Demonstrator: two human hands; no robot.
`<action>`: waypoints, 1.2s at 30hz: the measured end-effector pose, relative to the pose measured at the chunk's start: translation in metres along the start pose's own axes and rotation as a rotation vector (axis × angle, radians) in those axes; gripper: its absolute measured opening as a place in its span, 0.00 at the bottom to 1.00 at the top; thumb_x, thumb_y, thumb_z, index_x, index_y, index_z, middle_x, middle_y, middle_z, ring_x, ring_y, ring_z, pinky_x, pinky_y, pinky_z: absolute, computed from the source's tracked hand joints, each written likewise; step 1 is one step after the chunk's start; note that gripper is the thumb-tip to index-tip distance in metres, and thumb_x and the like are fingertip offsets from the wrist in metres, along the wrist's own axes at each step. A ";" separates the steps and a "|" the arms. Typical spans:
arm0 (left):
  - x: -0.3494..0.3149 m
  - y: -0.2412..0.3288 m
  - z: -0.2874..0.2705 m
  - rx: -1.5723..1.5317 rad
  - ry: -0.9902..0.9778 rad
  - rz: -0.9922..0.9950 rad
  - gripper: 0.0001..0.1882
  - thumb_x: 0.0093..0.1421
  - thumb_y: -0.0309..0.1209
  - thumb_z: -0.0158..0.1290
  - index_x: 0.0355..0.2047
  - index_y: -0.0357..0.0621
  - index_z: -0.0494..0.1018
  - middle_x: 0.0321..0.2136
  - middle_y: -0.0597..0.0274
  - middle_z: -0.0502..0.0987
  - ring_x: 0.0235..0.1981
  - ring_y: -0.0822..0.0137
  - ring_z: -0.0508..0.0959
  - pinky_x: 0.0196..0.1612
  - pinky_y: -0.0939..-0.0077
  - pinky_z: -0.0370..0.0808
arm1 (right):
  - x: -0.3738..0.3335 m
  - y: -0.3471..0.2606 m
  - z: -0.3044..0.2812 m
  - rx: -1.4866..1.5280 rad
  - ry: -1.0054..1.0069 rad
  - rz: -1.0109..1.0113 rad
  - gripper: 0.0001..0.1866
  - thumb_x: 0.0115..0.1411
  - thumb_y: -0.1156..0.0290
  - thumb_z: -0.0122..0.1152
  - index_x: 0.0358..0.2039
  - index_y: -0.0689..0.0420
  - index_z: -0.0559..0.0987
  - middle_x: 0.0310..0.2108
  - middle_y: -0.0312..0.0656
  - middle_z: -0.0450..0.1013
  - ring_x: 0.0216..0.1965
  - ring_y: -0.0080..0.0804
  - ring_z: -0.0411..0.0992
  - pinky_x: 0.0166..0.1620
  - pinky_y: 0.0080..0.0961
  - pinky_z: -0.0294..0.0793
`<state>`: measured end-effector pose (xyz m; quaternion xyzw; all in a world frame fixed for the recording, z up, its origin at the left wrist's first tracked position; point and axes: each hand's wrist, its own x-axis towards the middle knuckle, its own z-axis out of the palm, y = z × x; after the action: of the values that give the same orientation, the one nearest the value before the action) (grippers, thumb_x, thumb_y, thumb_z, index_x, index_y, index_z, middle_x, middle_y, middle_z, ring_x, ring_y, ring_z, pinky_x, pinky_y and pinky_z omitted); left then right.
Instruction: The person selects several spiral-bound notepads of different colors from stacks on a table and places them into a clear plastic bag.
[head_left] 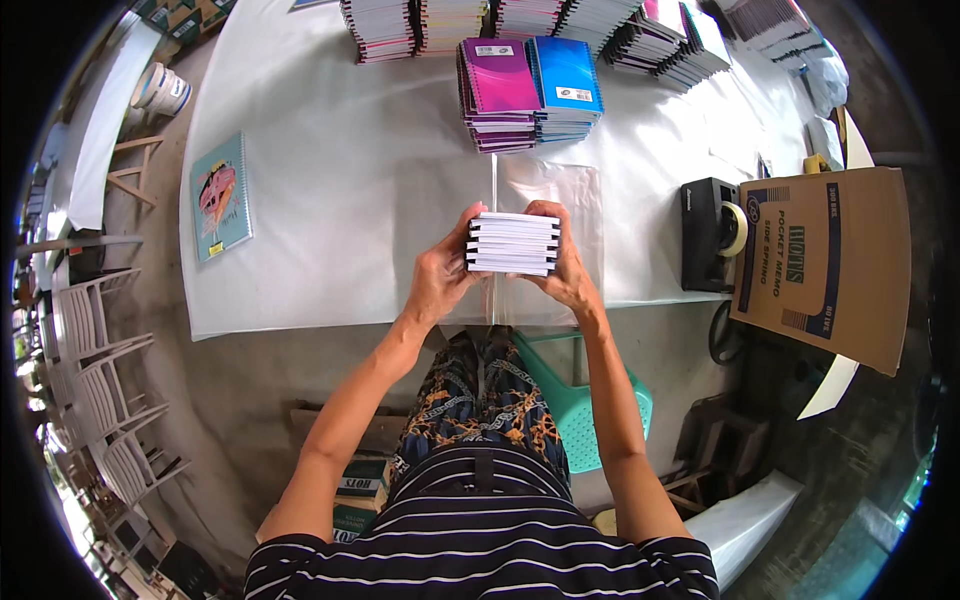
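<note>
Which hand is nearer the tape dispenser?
Right: the right hand holds the stack by its right side, left of the dispenser; the left hand holds the other side, farther left.

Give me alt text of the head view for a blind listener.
A person's left hand and right hand hold a stack of notepads over a pale table. Farther back are piled purple notebooks and blue notebooks; at right, a black tape dispenser and a cardboard box.

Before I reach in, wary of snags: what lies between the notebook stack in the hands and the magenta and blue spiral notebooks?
In the head view, clear plastic sheeting lies on the table beyond the held notebook stack.
</note>
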<state>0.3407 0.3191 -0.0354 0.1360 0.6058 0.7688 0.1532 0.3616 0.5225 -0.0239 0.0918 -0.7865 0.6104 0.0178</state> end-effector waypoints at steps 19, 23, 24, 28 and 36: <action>0.023 0.039 0.001 0.347 0.051 -0.281 0.35 0.59 0.35 0.59 0.62 0.30 0.60 0.51 0.49 0.75 0.52 0.64 0.74 0.54 0.72 0.70 | 0.016 -0.027 -0.014 0.390 0.031 0.472 0.44 0.46 0.59 0.77 0.57 0.66 0.63 0.48 0.53 0.70 0.50 0.39 0.71 0.52 0.32 0.72; 0.029 0.024 -0.005 0.218 0.051 -0.525 0.32 0.64 0.33 0.55 0.63 0.29 0.58 0.48 0.53 0.76 0.47 0.72 0.75 0.51 0.76 0.72 | 0.019 -0.017 0.006 0.205 0.092 0.759 0.42 0.47 0.49 0.73 0.53 0.68 0.69 0.45 0.54 0.72 0.47 0.40 0.72 0.50 0.31 0.71; 0.025 0.016 -0.006 0.261 0.087 -0.513 0.31 0.64 0.32 0.54 0.63 0.28 0.58 0.48 0.53 0.76 0.46 0.72 0.75 0.50 0.77 0.73 | 0.018 -0.014 0.012 0.152 0.118 0.810 0.41 0.48 0.49 0.72 0.52 0.68 0.70 0.46 0.53 0.72 0.48 0.38 0.72 0.52 0.31 0.69; 0.023 0.009 0.011 0.282 0.177 -0.500 0.30 0.64 0.28 0.53 0.62 0.26 0.57 0.46 0.55 0.77 0.42 0.74 0.76 0.45 0.80 0.75 | -0.005 0.019 0.015 -0.757 0.207 0.190 0.29 0.57 0.52 0.65 0.48 0.64 0.75 0.40 0.53 0.72 0.41 0.40 0.72 0.47 0.36 0.69; 0.026 0.000 -0.003 0.234 0.096 -0.497 0.29 0.65 0.29 0.53 0.61 0.26 0.58 0.44 0.56 0.77 0.40 0.73 0.77 0.44 0.77 0.76 | -0.022 0.032 0.016 -0.135 0.160 0.445 0.28 0.67 0.54 0.50 0.52 0.71 0.72 0.49 0.58 0.69 0.46 0.48 0.72 0.50 0.35 0.69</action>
<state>0.3159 0.3269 -0.0358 -0.0366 0.7117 0.6381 0.2915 0.3790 0.5178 -0.0619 -0.1340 -0.8223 0.5508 -0.0487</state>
